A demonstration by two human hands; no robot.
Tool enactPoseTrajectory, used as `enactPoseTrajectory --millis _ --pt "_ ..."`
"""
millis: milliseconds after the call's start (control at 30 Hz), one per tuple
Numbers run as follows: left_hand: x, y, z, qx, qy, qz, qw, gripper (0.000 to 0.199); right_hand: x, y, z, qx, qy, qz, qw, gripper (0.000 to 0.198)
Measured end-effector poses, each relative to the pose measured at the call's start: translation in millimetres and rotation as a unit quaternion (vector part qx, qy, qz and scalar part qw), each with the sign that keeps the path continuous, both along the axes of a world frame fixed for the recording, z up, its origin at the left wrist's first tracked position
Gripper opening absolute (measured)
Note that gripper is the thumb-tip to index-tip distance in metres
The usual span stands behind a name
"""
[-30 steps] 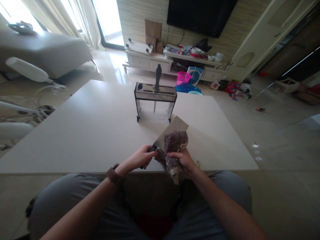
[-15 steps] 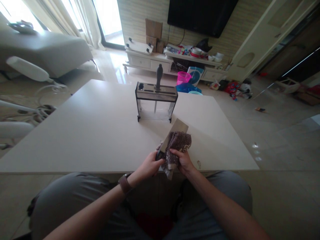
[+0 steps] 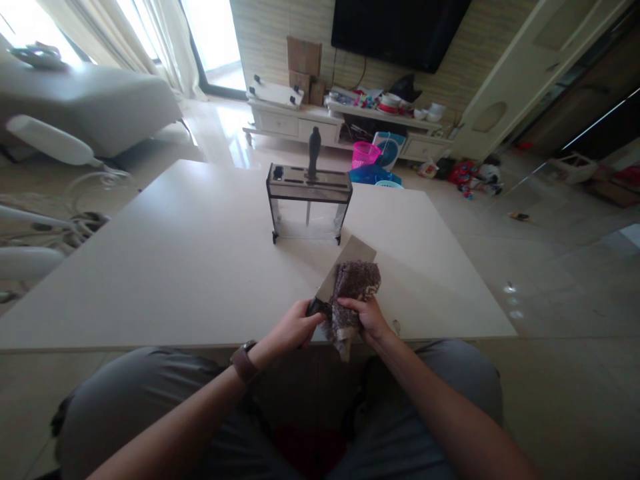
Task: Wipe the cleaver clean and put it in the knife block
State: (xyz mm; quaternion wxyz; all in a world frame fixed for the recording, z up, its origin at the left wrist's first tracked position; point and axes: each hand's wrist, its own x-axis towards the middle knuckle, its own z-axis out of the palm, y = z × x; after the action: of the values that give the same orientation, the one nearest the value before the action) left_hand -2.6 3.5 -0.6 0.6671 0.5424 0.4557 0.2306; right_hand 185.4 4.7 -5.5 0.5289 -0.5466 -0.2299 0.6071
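Note:
My left hand [image 3: 299,325] is closed round the black handle of a cleaver [image 3: 358,248], whose broad metal blade points up and to the right. A brown patterned cloth [image 3: 358,280] lies against the blade and covers part of it. My right hand [image 3: 369,317] grips this cloth, thumb on top; its other fingers are mostly hidden. Both hands are over the table's near edge. Beyond them stands a knife block [image 3: 330,190] with a dark top and clear sides, one black-handled knife [image 3: 314,152] upright in it.
The white table [image 3: 200,267] spreads out before my knees. A small key-like object [image 3: 397,327] lies near its front edge, right of my right hand. White chairs [image 3: 50,140] stand at the left. Past the table are a pink basket [image 3: 365,154] and a low TV cabinet [image 3: 320,130].
The cloth has shifted slightly relative to the blade, and less of it shows on the blade's left side. My left hand and the handle have moved slightly left. Both grips persist.

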Motion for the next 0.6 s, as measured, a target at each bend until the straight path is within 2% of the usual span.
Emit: enactPoseTrajectory --millis 600 --pt "0.1 -1.0 3.6 0.012 0.021 0.018 1.0 0.017 1.4 -0.4 -6.3 -0.002 -0.002 0.011 1.0 0.044"
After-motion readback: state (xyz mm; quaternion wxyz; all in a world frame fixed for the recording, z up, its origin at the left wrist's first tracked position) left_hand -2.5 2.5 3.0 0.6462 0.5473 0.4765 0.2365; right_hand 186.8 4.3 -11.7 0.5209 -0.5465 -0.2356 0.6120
